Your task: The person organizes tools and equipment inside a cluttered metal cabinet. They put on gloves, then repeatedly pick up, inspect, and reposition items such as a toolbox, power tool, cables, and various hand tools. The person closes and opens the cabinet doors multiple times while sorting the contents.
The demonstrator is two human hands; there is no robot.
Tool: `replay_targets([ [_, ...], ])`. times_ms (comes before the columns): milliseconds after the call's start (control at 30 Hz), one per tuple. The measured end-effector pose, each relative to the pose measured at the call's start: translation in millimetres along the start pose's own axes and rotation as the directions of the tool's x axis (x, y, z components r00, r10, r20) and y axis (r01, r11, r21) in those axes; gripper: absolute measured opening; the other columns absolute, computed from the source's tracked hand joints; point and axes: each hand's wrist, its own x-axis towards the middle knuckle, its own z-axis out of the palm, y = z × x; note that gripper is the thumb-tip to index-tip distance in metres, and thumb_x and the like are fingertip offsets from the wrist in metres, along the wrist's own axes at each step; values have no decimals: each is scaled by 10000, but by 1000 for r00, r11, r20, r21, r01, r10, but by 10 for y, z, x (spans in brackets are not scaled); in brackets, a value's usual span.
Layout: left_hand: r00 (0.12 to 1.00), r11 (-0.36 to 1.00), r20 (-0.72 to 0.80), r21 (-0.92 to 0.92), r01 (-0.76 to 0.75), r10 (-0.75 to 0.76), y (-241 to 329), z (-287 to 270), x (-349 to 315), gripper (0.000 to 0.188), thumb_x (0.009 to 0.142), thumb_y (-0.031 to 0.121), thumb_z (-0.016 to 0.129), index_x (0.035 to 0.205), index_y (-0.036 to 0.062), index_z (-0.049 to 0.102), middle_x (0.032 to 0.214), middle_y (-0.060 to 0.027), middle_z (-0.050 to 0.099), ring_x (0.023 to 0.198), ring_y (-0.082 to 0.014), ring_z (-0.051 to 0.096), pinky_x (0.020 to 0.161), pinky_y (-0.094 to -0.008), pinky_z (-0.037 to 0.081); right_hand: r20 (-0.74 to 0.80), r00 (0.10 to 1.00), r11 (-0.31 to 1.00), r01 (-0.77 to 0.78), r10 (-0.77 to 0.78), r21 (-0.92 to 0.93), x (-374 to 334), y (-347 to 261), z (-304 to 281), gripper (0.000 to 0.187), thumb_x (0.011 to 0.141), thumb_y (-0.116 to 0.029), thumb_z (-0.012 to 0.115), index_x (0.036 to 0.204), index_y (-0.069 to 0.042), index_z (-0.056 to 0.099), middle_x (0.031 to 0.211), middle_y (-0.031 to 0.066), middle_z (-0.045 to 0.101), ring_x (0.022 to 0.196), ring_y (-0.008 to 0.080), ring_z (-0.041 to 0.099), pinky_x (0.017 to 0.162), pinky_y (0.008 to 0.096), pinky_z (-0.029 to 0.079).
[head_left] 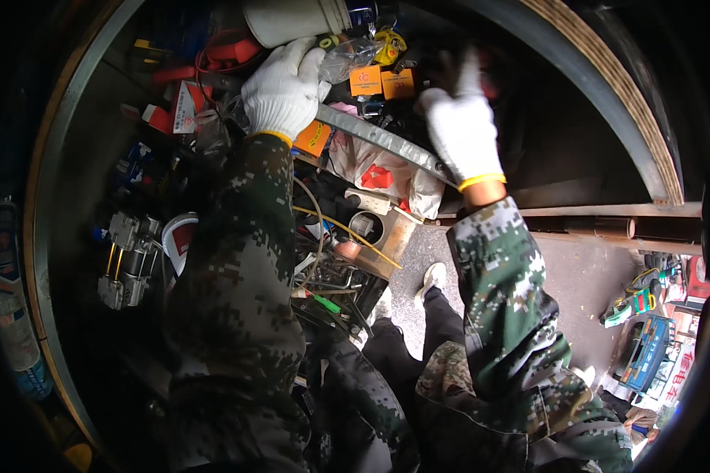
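My left hand (pixel 282 91), in a white knit glove with a yellow cuff, is closed among the clutter, its fingers curled. A clear plastic bag (pixel 351 59) lies against its fingertips; what the fingers hold, if anything, is hidden. A grey metal strip (pixel 383 140) runs from beside this hand toward my right wrist. Over the right part of the clutter, my right hand (pixel 464 130), gloved alike, is blurred, with a finger stretched out and the thumb apart. Between the hands lie two small orange boxes (pixel 365 80) and a yellow tape measure (pixel 389 47). Another orange box (pixel 313 138) sits below my left hand.
A white bucket (pixel 296 20) stands at the back. Red-and-white boxes (pixel 185 106) lie to the left, above a silver metal part (pixel 130 256). Nearer me are a white-and-red plastic bag (pixel 371 165), a yellow cable (pixel 347 229) and a green-handled tool (pixel 327 304). A curved rim (pixel 607 87) bounds the right side.
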Motion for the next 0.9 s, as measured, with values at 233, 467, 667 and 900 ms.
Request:
replay_targets([
  [233, 939, 954, 200, 166, 250, -281, 175, -58, 167, 725, 962, 592, 761, 1540, 165, 663, 1410, -153, 745, 1334, -362, 696, 1109, -462, 552, 28, 982, 961, -188, 187, 200, -325, -32, -331, 769, 1000, -75, 663, 1725, -3, 418, 1524, 168, 711, 1368, 235, 666, 1185, 340, 486],
  [467, 881, 945, 350, 195, 263, -317, 192, -96, 372, 952, 917, 666, 811, 1652, 122, 546, 1459, -192, 734, 1323, -375, 719, 1129, -455, 559, 261, 942, 965, 243, -212, -93, -384, -71, -44, 497, 1027, -259, 677, 1452, -2, 698, 1425, 262, 726, 1344, 414, 697, 1178, 458, 525],
  [667, 834, 890, 313, 206, 407, -455, 194, -116, 374, 859, 945, 702, 758, 1623, 203, 586, 1452, -207, 737, 1322, -438, 702, 1113, -507, 566, 324, 887, 827, 437, -329, -354, 141, -346, 721, 643, 985, -382, 680, 1541, -63, 639, 1486, 228, 674, 1367, 427, 650, 1167, 518, 511],
  [900, 810, 830, 189, 64, 553, -555, 64, -63, 552, 796, 941, 757, 715, 1472, 164, 716, 1350, -239, 777, 1281, -448, 731, 1083, -512, 580, 368, 882, 741, 455, -296, -494, 59, -65, 321, 498, 901, -419, 726, 1247, -74, 823, 1259, 127, 777, 1216, 363, 704, 1043, 486, 563],
])
